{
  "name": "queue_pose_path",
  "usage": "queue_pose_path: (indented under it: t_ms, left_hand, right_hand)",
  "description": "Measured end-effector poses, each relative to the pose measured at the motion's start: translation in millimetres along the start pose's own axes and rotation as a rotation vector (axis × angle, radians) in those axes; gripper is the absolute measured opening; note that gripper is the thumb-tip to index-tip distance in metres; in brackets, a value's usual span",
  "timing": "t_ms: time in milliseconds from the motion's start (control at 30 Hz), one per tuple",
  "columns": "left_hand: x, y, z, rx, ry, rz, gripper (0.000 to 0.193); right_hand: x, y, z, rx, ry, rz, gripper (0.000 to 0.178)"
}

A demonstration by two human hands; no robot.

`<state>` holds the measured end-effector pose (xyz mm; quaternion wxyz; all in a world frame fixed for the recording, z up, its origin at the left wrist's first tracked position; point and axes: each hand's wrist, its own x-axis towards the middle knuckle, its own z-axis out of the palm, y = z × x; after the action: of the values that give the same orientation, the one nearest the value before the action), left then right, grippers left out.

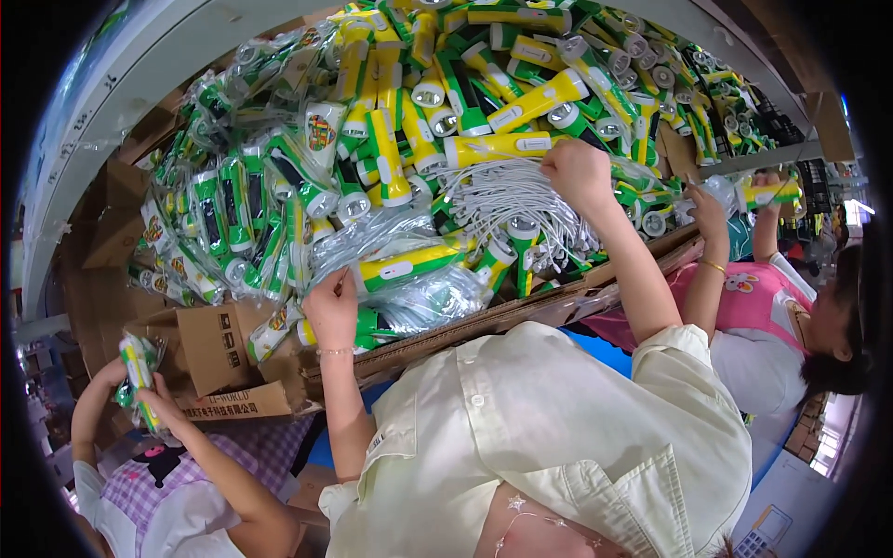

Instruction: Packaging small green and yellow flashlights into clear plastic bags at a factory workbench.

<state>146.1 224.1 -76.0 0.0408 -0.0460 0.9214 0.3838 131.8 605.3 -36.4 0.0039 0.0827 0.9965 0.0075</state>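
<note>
Flashlights (234, 200) in clear bags (321, 135); L hand (331, 307) nr bag stack (377, 232), R hand (579, 175) nr cables (502, 200); grips unclear.

- Flashlights (539, 100) heaped beyond the left hand (332, 307) and right hand (579, 177)
- Cables (507, 200) on the heap, just left of the right hand
- Plastic bags (374, 240) left of the cables, right of the left hand
- A single flashlight (409, 265) among the bags
- Cardboard box (212, 346) left of the left hand
- One co-worker (200, 498) at far left, another (758, 358) at far right

Head-worn fisheye view, facing down, close overhead
</note>
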Motion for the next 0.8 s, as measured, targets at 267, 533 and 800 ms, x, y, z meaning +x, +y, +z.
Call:
queue_pose_path:
  t_ms: [267,533,800]
  left_hand:
    - [6.3,-2.1,1.6,0.019,0.032,0.097,0.03]
    - [7.0,-7.4,4.9,-0.118,0.042,0.117,0.027]
    - [14.5,-44.3,17.2,-0.18,-0.027,0.103,0.032]
  right_hand:
    - [-14.8,-124.8,-107.3,1.249,0.25,-0.548,0.01]
    - [-30.9,-190.5,29.8,1.191,0.179,-0.741,0.007]
    - [-6.6,-202.4,-15.8,1.749,-0.182,-0.212,0.013]
